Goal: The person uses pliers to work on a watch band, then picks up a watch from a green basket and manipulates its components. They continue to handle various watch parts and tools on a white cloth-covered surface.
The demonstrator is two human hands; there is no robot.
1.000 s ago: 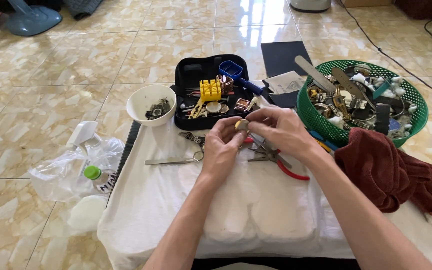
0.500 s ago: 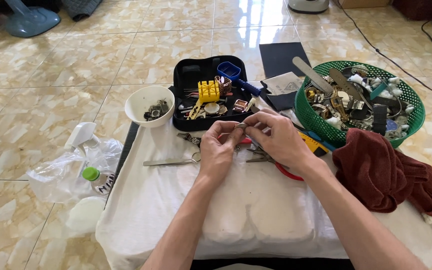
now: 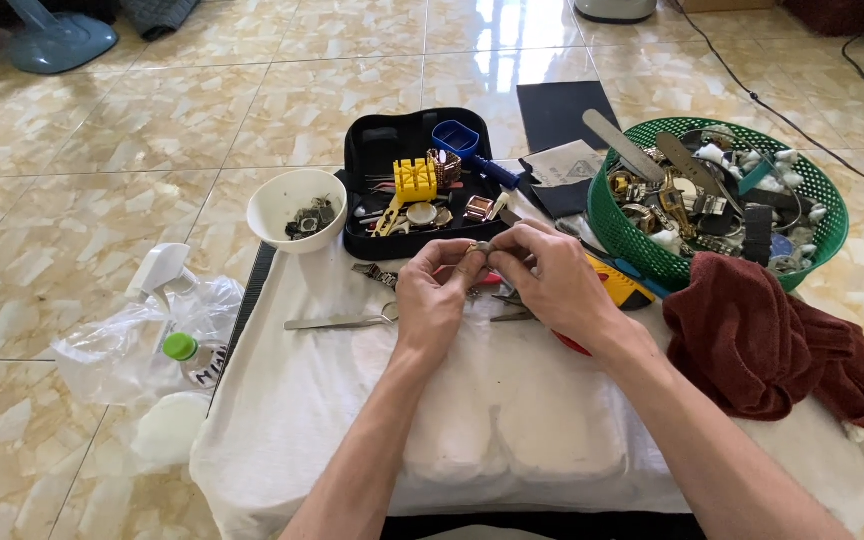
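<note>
My left hand (image 3: pixel 434 296) and my right hand (image 3: pixel 548 282) meet over a white cloth-covered low table (image 3: pixel 352 420). Together their fingertips pinch a small metal watch part (image 3: pixel 479 248). Just beyond it lies an open black tool case (image 3: pixel 382 135) holding a yellow holder block (image 3: pixel 415 180), watch cases and small tools. Steel tweezers (image 3: pixel 337 322) lie on the cloth left of my left hand. Red-handled pliers (image 3: pixel 570 345) are mostly hidden under my right hand.
A white bowl (image 3: pixel 277 200) with small metal parts sits left of the case. A green basket (image 3: pixel 812 195) full of watch parts stands at the right, a dark red cloth (image 3: pixel 772 340) before it. A plastic bag with bottles (image 3: pixel 142 340) lies on the tiled floor left.
Both hands stay together on the small part with only slight finger shifts. The view has drifted a little, so the hands sit marginally lower in the frame.
</note>
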